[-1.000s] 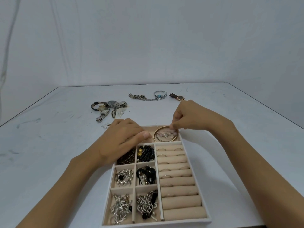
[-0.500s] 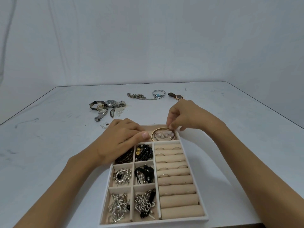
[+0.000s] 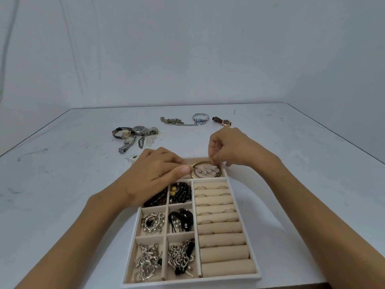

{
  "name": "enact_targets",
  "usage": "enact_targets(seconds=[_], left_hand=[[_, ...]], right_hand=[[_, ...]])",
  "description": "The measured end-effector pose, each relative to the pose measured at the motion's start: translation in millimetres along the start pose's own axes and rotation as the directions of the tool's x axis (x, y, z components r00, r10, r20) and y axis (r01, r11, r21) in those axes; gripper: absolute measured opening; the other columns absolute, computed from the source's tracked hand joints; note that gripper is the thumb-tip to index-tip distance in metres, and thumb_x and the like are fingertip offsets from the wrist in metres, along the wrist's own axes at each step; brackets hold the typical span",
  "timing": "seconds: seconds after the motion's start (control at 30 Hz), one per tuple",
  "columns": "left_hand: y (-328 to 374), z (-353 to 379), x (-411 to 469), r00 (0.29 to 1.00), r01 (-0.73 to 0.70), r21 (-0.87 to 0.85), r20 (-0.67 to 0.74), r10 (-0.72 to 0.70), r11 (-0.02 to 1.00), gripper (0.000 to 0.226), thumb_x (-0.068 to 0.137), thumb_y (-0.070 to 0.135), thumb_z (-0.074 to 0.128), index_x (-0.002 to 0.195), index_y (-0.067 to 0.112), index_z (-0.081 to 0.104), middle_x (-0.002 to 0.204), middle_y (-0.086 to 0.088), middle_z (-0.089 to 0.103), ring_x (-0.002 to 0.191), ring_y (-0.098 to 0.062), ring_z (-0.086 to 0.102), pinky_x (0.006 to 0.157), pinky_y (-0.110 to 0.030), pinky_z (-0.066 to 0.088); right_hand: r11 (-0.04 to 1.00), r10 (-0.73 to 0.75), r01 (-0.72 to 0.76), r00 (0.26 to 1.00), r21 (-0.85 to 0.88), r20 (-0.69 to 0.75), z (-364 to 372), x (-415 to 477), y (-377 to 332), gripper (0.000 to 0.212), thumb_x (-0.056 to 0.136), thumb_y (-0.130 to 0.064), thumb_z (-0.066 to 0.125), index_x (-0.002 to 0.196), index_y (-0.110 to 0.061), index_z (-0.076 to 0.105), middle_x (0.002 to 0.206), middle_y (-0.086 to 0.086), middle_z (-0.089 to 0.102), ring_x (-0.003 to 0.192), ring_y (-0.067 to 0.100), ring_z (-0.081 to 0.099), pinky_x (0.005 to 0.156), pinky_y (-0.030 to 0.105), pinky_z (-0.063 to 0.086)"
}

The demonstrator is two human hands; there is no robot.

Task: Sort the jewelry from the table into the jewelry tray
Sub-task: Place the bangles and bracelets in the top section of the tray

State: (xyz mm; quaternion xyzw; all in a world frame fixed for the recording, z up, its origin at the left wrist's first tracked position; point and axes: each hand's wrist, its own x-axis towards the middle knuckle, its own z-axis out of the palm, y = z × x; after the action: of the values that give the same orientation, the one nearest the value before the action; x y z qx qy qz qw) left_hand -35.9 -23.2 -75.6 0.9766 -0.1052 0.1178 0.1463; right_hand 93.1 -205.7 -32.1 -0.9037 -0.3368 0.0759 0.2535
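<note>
The beige jewelry tray [image 3: 244, 222] with a white rim lies near the table's front edge. Its left compartments hold black beads and silver pieces, and rings sit between the rolls on the right. A gold bangle [image 3: 195, 175] lies in the far compartment with pale pink bead pieces [image 3: 208, 171] inside it. My left hand [image 3: 158, 176] rests over the tray's far left, fingers curled, thumb and forefinger pinching the bangle's left edge. My right hand [image 3: 235, 149] hovers over the far compartment and pinches something small and thin at the bangle's far rim; what it is cannot be made out.
On the table beyond the tray lie a cluster of watches [image 3: 135, 132], a silver chain [image 3: 177, 121], a silver bracelet with blue beads [image 3: 200, 118] and a rose-gold watch [image 3: 224, 121]. Small loose bits [image 3: 133, 158] lie beside my left hand. A white wall stands behind.
My right hand's fingertips moved from the bangle's right edge to its far rim. The left hand stayed at the bangle's left edge.
</note>
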Motion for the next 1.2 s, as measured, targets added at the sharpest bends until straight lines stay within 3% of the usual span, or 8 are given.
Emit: enact_targets(seconds=[0.23,0.53,0.67,0.77,0.83,0.93,1.07,1.2], left_hand=[[-0.3,1.2,1.1,1.000,0.003,0.013,-0.001,-0.003,1.000,0.072,0.088,0.070,0.005,0.119,0.042,0.063,0.113,0.026,0.055,0.116,0.006,0.037,0.096,-0.017,0.019],[-22.8,-10.0,-3.9,0.954,0.077,-0.082,-0.285,-0.097,0.994,0.049,0.098,0.055,0.024,0.107,0.037,0.068,0.102,0.021,0.065,0.101,-0.004,0.054,0.092,-0.045,0.041],[-22.3,-6.6,-2.5,0.966,0.066,-0.014,-0.251,-0.067,0.998,0.047,0.098,0.057,0.024,0.105,0.038,0.067,0.096,0.020,0.063,0.094,-0.008,0.054,0.087,-0.046,0.042],[-18.4,-6.4,-2.0,0.967,0.058,0.006,-0.248,-0.055,0.998,0.047,0.098,0.055,0.024,0.104,0.037,0.067,0.096,0.020,0.063,0.094,-0.008,0.052,0.088,-0.045,0.040],[-15.9,-6.4,-2.8,0.970,0.058,0.002,-0.236,-0.055,0.998,0.047,0.098,0.055,0.023,0.104,0.037,0.067,0.098,0.020,0.063,0.097,-0.007,0.049,0.089,-0.044,0.038],[-11.6,-5.4,-3.4,0.980,0.033,-0.024,-0.194,-0.037,0.999,0.047,0.097,0.055,0.023,0.105,0.038,0.066,0.100,0.019,0.063,0.103,-0.003,0.048,0.094,-0.043,0.035],[-3.1,-3.4,-4.0,0.992,-0.004,-0.093,-0.130,-0.008,0.996,0.049,0.096,0.055,0.021,0.108,0.040,0.066,0.105,0.022,0.062,0.113,-0.002,0.046,0.100,-0.034,0.028],[-0.6,-1.3,-4.1,0.999,-0.010,-0.076,-0.054,0.006,0.997,0.051,0.094,0.059,0.016,0.112,0.046,0.062,0.108,0.022,0.060,0.116,0.000,0.043,0.102,-0.032,0.024]], right_hand=[[1.000,-0.011,0.010,0.999,0.014,0.040,0.5,1.1,1.1,0.017,0.075,0.002,0.060,0.077,-0.014,0.067,0.079,0.002,0.067,0.081,0.028,0.070,0.067,0.036,0.060],[0.985,-0.068,0.076,0.996,0.157,-0.057,11.1,5.9,0.3,0.011,0.086,-0.027,0.062,0.090,-0.019,0.069,0.086,-0.005,0.068,0.084,0.012,0.063,0.074,0.027,0.047],[0.973,-0.100,0.122,0.987,0.194,-0.123,33.8,11.0,-5.8,0.007,0.085,-0.024,0.064,0.088,-0.020,0.069,0.077,-0.004,0.068,0.067,0.016,0.064,0.062,0.032,0.053],[0.924,-0.063,0.099,0.992,0.368,-0.111,35.0,13.5,-7.2,0.011,0.084,-0.009,0.065,0.093,-0.014,0.068,0.070,0.002,0.066,0.055,0.020,0.059,0.048,0.026,0.047],[0.887,-0.057,0.087,0.995,0.454,-0.080,31.9,12.7,-6.2,0.016,0.082,-0.002,0.064,0.095,-0.013,0.067,0.068,0.006,0.066,0.053,0.014,0.059,0.051,0.027,0.049],[0.899,-0.106,0.128,0.992,0.419,-0.074,26.6,11.8,-2.6,0.023,0.083,0.000,0.062,0.101,-0.013,0.068,0.077,0.009,0.072,0.067,0.009,0.063,0.073,0.026,0.055],[0.920,-0.171,0.181,0.983,0.348,-0.062,14.9,8.7,1.0,0.030,0.083,0.007,0.058,0.102,-0.012,0.068,0.076,0.008,0.072,0.068,0.005,0.066,0.069,0.017,0.053],[0.938,-0.244,0.246,0.969,0.242,-0.039,5.4,3.2,-0.9,0.030,0.077,0.005,0.065,0.102,-0.012,0.068,0.074,0.004,0.074,0.068,0.007,0.067,0.072,0.021,0.052]])
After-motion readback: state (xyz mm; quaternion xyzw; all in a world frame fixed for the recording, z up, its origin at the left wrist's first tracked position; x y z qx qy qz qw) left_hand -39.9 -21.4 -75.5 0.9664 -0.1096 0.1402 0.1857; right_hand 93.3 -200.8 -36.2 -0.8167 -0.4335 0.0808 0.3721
